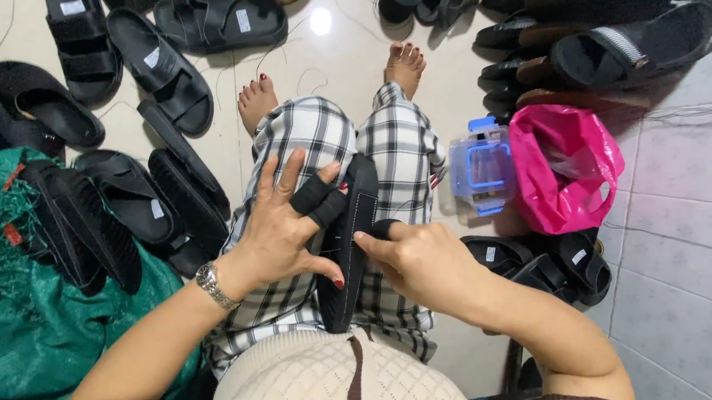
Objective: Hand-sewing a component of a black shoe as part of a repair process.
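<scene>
You had the black foam-soled sandal (349, 249) standing on edge across your lap, on the black-and-white checked trousers (304, 146), sole side turned up toward you. Your left hand (280, 232) was spread wide against its left face, thumb hooked under, with black fabric guards on two fingertips; your right hand (424, 261) pinched the sandal's right edge, fingers closed tight on it, though whether a needle sat in that pinch was too small to tell. A pale line ran down the sole edge, looking like stitching part-way along, so I judged this sandal mid-work rather than finished. To your left, loose black strap sandals (153, 202) lay scattered over the floor, some carrying small white tags, beside a green woven sack (22, 339). To your right sat a blue-and-clear plastic box (480, 169) touching a bright pink plastic bag (565, 169), with stacked black sandals (607, 41) beyond and more finished-looking pairs (554, 267) near your knee. Plenty appeared left to handle. You sat barefoot on a glossy cream tiled floor (682, 231), a ceiling light glinting off it, thin threads trailing about.
</scene>
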